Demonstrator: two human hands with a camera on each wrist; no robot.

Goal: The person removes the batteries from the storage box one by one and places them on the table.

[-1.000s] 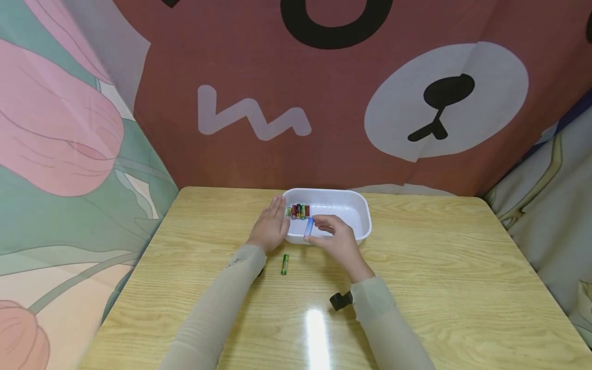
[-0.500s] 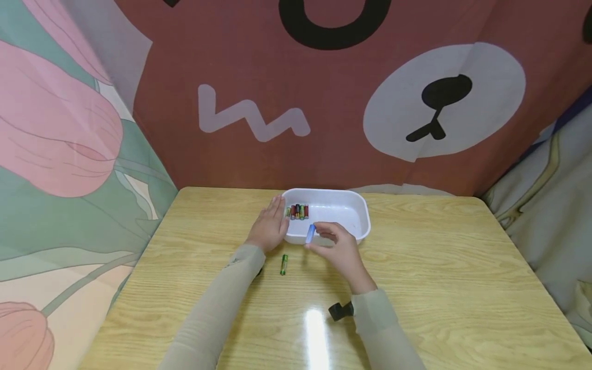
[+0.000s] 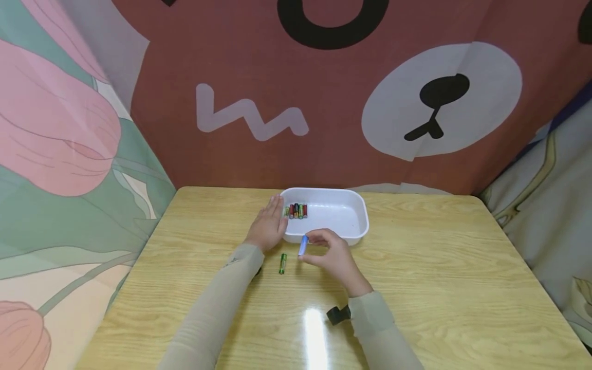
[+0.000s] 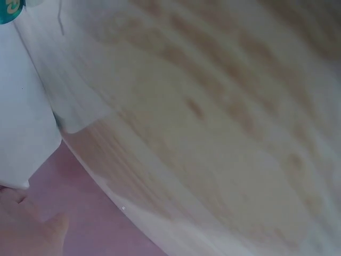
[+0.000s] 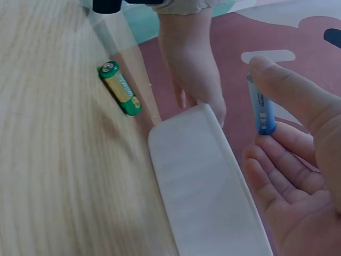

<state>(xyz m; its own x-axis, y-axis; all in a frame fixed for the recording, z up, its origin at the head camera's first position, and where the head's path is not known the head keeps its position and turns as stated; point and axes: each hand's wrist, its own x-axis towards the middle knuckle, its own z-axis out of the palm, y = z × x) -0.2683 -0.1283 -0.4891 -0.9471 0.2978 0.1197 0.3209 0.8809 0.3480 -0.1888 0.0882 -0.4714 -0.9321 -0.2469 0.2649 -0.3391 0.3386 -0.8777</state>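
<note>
In the head view my right hand (image 3: 334,257) pinches a blue battery (image 3: 302,245) by its ends, between thumb and fingertips, just in front of the white tray (image 3: 344,239). The right wrist view shows the blue battery (image 5: 262,109) held off the table. My left hand (image 3: 267,228), its fingers straight, rests against the tray's left end. Inside the tray, along its left side, several batteries (image 3: 296,211) in red, green and dark colours lie in a row. A green battery (image 3: 282,263) lies on the table in front of the tray.
The wooden table (image 3: 439,272) runs back to a brown cloth (image 3: 259,164) with a cartoon bear, just behind the tray. A floral cloth (image 3: 74,154) hangs at the left. A dark wrist camera (image 3: 338,314) sits at my right cuff.
My right hand has drawn the blue battery from over the tray toward me, past its front rim. The left hand has stayed against the tray.
</note>
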